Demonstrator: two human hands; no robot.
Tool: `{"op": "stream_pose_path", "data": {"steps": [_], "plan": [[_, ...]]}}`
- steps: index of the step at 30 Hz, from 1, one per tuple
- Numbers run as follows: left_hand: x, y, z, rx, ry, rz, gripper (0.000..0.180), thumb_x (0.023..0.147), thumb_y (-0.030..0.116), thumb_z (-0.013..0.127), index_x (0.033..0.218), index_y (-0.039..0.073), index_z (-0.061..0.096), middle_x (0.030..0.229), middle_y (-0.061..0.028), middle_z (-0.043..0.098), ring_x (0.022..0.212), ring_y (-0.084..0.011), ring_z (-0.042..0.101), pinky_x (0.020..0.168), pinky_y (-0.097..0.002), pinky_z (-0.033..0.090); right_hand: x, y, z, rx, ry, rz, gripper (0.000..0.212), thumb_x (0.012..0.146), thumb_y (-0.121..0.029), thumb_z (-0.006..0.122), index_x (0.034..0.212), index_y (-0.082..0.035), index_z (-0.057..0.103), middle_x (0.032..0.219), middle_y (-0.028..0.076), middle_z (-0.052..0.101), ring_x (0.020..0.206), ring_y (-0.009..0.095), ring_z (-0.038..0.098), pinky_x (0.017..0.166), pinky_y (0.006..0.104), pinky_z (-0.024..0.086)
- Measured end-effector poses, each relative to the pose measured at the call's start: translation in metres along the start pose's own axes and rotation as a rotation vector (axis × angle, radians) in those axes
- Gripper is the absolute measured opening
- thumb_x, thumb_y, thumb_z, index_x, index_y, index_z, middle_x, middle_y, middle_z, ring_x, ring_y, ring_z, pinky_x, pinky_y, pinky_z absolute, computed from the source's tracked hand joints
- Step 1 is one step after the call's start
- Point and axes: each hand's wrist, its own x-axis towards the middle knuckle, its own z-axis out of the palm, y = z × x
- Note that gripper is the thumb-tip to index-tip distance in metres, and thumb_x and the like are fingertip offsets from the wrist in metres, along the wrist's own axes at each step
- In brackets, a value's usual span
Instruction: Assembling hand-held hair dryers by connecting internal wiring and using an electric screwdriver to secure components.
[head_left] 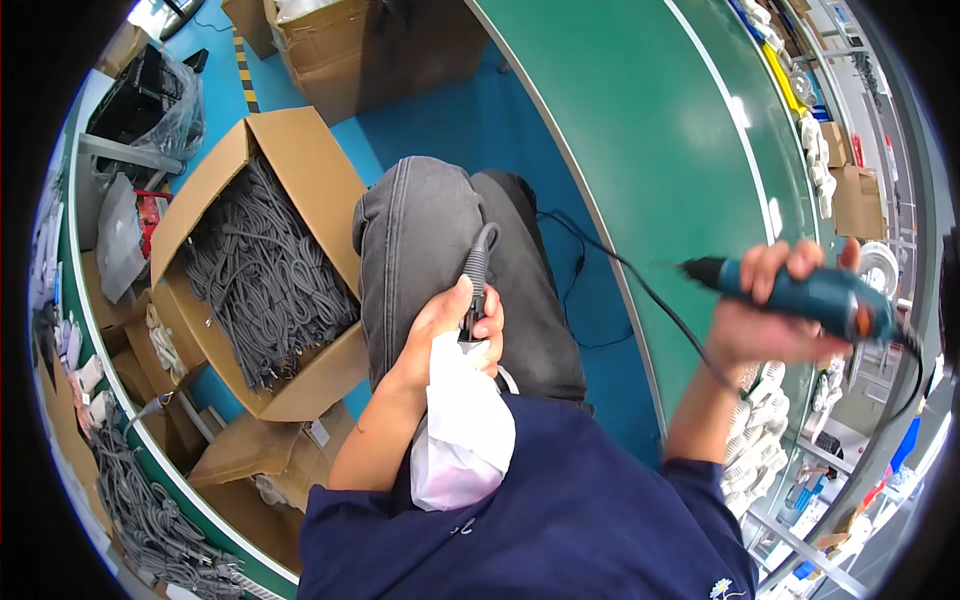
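My left hand [422, 335] is closed over my lap around the sleeved end of a grey cord [476, 268]. The cord's ribbed sleeve points away from me, and a black part shows between my thumb and fingers. Below it a white wrapping [458, 450] hangs against my shirt, covering an object I cannot make out. Raised over the green table's near edge, my right hand [765, 325] grips a teal electric screwdriver [835, 298]. Its black nose points left, and a black lead runs from its rear end. The right hand is slightly blurred.
An open carton [270, 385] full of bundled grey cords stands to my left. More cords [165, 520] lie on the bench at lower left. The green table [640, 130] curves along my right. White coiled parts [755, 440] are piled beside my right forearm. A black wire [640, 280] crosses the table edge.
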Motion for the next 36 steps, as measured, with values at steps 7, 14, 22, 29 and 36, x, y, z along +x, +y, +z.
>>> {"op": "stream_pose_path", "data": {"steps": [7,14,22,29,36], "plan": [[0.005,0.004,0.016,0.014,0.185,0.004,0.039,0.097,0.046,0.046,0.094,0.008,0.050,0.071,-0.0011,0.044,0.048,-0.0135,0.046,0.043,-0.0281,0.040,-0.056,0.036,0.111,0.178,-0.114,-0.058,0.074,0.090,-0.048,0.056,0.149,-0.018,0.022,0.106,0.008,0.052,0.045,0.016,0.052,0.034,0.0278,0.037],[0.004,0.005,0.015,0.089,0.190,0.007,0.041,0.096,0.049,0.048,0.094,0.008,0.051,0.071,-0.0015,0.043,0.049,-0.0142,0.048,0.044,-0.0282,0.041,-0.065,0.041,0.110,0.225,-0.092,0.179,0.059,0.091,-0.055,0.049,0.136,-0.019,0.039,0.096,0.010,0.049,0.045,0.023,0.050,0.039,0.0356,0.040],[0.011,-0.005,0.009,0.152,0.227,0.046,0.041,0.096,0.049,0.048,0.095,0.009,0.051,0.072,-0.0016,0.041,0.049,-0.0148,0.048,0.045,-0.0281,0.040,-0.075,0.050,0.109,0.358,-0.163,0.199,0.064,0.082,-0.057,0.062,0.126,-0.015,0.044,0.093,0.013,0.052,0.050,0.027,0.054,0.046,0.0386,0.043],[0.013,-0.008,0.010,0.134,0.265,0.037,0.040,0.095,0.049,0.050,0.097,0.008,0.053,0.073,-0.0018,0.043,0.049,-0.0143,0.048,0.045,-0.0284,0.040,-0.072,0.049,0.101,0.282,-0.096,0.286,0.064,0.082,-0.059,0.060,0.128,-0.017,0.043,0.092,0.013,0.053,0.053,0.028,0.056,0.049,0.0397,0.045],[0.011,-0.006,0.003,0.089,0.247,0.020,0.042,0.097,0.047,0.047,0.102,0.006,0.054,0.073,-0.0022,0.045,0.050,-0.0144,0.050,0.045,-0.0284,0.040,-0.080,0.056,0.103,0.285,-0.055,0.307,0.062,0.084,-0.060,0.054,0.129,-0.019,0.042,0.088,0.013,0.053,0.051,0.026,0.054,0.047,0.0388,0.045]]}}
